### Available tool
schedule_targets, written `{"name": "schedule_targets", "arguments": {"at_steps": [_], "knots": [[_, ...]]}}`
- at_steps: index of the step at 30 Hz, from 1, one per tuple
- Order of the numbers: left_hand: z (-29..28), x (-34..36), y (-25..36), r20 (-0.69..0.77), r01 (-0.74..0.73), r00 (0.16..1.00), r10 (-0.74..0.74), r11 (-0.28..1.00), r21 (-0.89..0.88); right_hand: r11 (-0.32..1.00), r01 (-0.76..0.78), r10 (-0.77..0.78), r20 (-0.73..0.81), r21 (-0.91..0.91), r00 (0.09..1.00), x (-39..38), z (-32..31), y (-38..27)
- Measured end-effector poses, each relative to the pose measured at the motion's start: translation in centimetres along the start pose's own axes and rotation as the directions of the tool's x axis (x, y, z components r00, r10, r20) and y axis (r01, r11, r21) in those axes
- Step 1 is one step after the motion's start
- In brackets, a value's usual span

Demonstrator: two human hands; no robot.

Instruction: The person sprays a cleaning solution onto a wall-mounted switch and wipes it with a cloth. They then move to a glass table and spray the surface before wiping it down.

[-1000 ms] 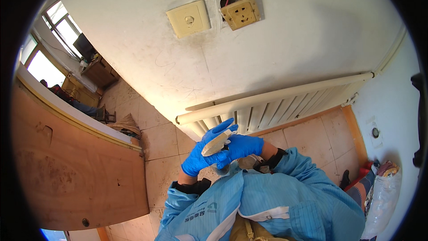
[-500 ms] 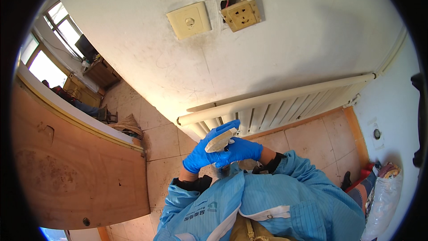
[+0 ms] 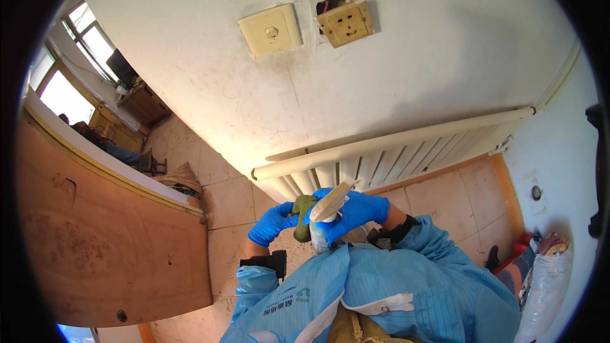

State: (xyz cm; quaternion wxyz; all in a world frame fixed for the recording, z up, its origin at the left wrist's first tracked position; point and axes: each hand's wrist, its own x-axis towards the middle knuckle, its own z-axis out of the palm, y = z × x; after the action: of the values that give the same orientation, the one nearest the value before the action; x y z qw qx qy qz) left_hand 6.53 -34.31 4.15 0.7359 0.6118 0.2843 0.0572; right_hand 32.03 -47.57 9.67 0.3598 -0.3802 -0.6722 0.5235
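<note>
Both my hands wear blue gloves and are together in front of my chest. My right hand [image 3: 363,211] is wrapped round a spray bottle [image 3: 319,236] with a beige trigger head [image 3: 332,201] and a pale, see-through body. Pinched in the fingers of my left hand [image 3: 271,223] is a mossy green scrubbing pad [image 3: 304,217], narrow at its middle, right beside the bottle. Whether the pad touches the bottle I cannot tell. The glove and the trigger head hide part of the bottle.
Ahead stands a white wall with a light switch [image 3: 271,30] and a loose-hanging socket [image 3: 347,24] with exposed wires. A cream radiator [image 3: 394,149] runs low along it. A brown door [image 3: 114,235] stands at left; a plastic-wrapped bundle [image 3: 545,286] lies at right.
My left hand has drawn back from the bottle's top toward the lower left, and the green pad has come into sight. My right hand and the bottle have shifted slightly right.
</note>
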Motion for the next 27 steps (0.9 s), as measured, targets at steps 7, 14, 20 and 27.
{"name": "schedule_targets", "arguments": {"at_steps": [7,14,20,27], "knots": [[2.4,0.4,1.0,-0.049,-0.284,0.958,0.281,0.956,-0.073,0.998,0.053,-0.053,-0.005,0.037,0.999,-0.6,-1.1,-0.9],[3.2,1.2,1.6,-0.075,-0.113,0.991,0.109,0.992,-0.055,1.000,-0.023,0.023,0.004,0.006,1.000,-0.9,-1.5,-0.4],[2.2,0.5,2.0,-0.161,0.015,0.986,-0.031,0.995,-0.099,0.998,0.013,-0.015,-0.032,-0.062,0.999,-1.9,-2.1,0.4],[2.3,-0.5,2.2,-0.293,-0.334,0.908,0.300,0.939,-0.076,0.993,-0.083,0.090,-0.077,0.086,0.993,-1.8,-2.3,0.4]]}}
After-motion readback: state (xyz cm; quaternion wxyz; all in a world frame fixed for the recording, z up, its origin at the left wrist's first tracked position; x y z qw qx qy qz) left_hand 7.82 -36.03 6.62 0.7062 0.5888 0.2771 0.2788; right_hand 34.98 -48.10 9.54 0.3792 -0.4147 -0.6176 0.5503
